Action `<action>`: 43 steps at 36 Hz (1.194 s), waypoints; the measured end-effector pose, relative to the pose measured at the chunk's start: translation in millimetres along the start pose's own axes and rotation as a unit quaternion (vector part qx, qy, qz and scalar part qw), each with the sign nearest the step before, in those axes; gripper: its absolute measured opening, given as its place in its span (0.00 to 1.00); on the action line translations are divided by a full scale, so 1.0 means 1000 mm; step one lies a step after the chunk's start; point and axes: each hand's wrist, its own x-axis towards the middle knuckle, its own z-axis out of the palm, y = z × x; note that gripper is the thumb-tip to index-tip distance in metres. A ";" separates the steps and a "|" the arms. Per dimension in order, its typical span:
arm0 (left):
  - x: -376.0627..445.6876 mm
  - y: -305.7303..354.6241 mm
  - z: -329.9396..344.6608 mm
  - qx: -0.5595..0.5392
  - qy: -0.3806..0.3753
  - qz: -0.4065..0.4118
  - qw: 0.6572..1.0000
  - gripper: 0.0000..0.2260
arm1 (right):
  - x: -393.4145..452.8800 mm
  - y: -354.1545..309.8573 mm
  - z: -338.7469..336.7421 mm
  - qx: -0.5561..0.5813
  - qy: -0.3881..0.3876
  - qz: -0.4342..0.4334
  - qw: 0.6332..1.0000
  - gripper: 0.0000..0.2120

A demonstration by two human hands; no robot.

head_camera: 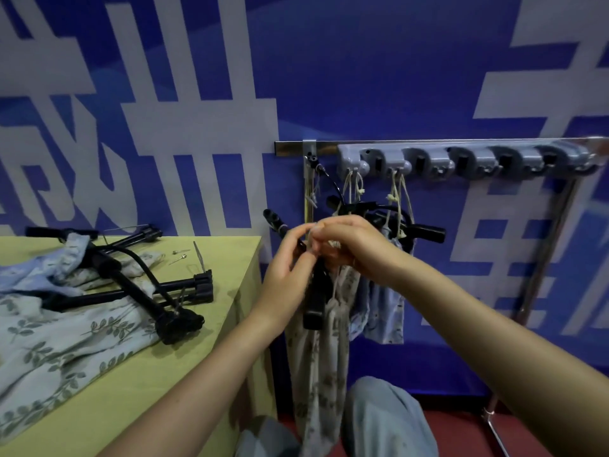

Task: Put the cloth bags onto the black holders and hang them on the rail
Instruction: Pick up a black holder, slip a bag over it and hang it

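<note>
A long leaf-print cloth bag [318, 374] hangs down in front of me from a black holder [314, 301]. My left hand [286, 275] and my right hand [349, 245] meet at the top of the holder, fingers pinching the bag's drawstring there. Behind them a grey hook rail [461, 161] is fixed to a metal stand. Another black holder [425, 233] with a blue cloth bag [385, 311] hangs from the rail's hooks by cords.
A yellow-green table [197, 357] stands at the left. On it lie more black holders [138, 285], a leaf-print bag [66, 344] and a blue bag [29, 275]. My knees [385, 420] show below. A blue printed wall [362, 77] is close behind.
</note>
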 end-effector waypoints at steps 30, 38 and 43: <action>0.103 0.060 0.143 -0.029 -0.167 -0.028 0.985 0.12 | -0.063 -0.041 -0.175 -0.066 0.209 -0.061 0.974 0.13; 0.157 0.046 0.193 -0.015 -0.057 -0.094 0.994 0.12 | -0.018 -0.012 -0.219 -0.104 0.362 -0.074 0.923 0.13; 0.175 0.035 0.201 0.040 -0.057 -0.106 0.992 0.11 | 0.006 0.009 -0.223 -0.064 0.423 -0.074 0.901 0.10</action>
